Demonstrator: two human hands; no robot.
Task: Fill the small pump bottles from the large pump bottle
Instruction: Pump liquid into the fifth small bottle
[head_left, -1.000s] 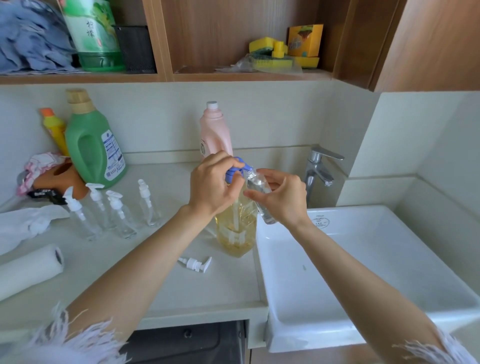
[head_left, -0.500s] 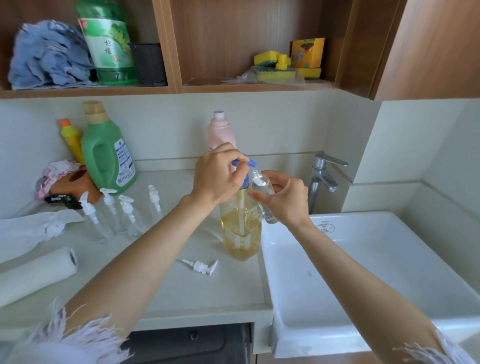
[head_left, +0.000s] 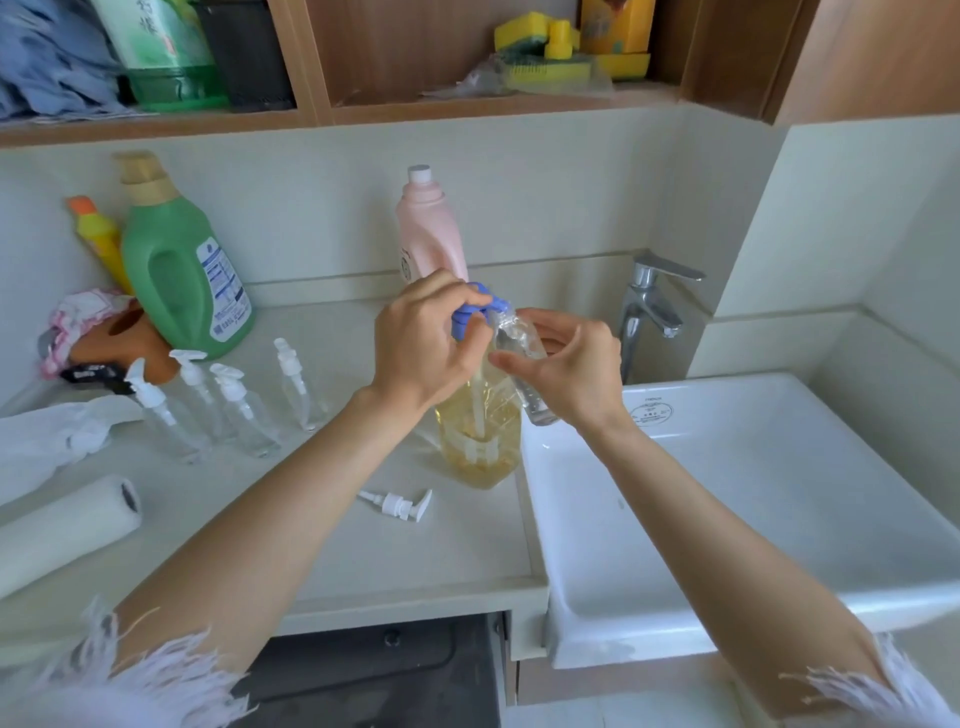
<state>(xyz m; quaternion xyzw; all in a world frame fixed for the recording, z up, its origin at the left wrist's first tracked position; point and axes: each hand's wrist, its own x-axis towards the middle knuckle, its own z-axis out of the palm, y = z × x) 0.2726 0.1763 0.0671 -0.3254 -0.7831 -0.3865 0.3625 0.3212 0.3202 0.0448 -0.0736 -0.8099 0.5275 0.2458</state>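
Note:
The large pump bottle (head_left: 480, 436), clear with yellow liquid and a blue pump head, stands on the counter edge by the sink. My left hand (head_left: 423, 348) grips the blue pump head from above, fingers curled over it. My right hand (head_left: 569, 364) holds a small clear bottle (head_left: 522, 353) without a cap, tilted with its mouth against the blue spout. A loose white pump cap (head_left: 400, 504) lies on the counter in front. Several small capped pump bottles (head_left: 228, 400) stand in a row to the left.
A white sink basin (head_left: 727, 519) with a chrome tap (head_left: 649, 306) is on the right. A pink bottle (head_left: 428, 234), green detergent jug (head_left: 182, 270) and yellow bottle (head_left: 98, 239) line the wall. A paper towel roll (head_left: 62, 530) and white cloth (head_left: 52, 431) lie left.
The pump head has risen and dipped under my left hand while the small bottle stays at the spout. The camera has shifted slightly.

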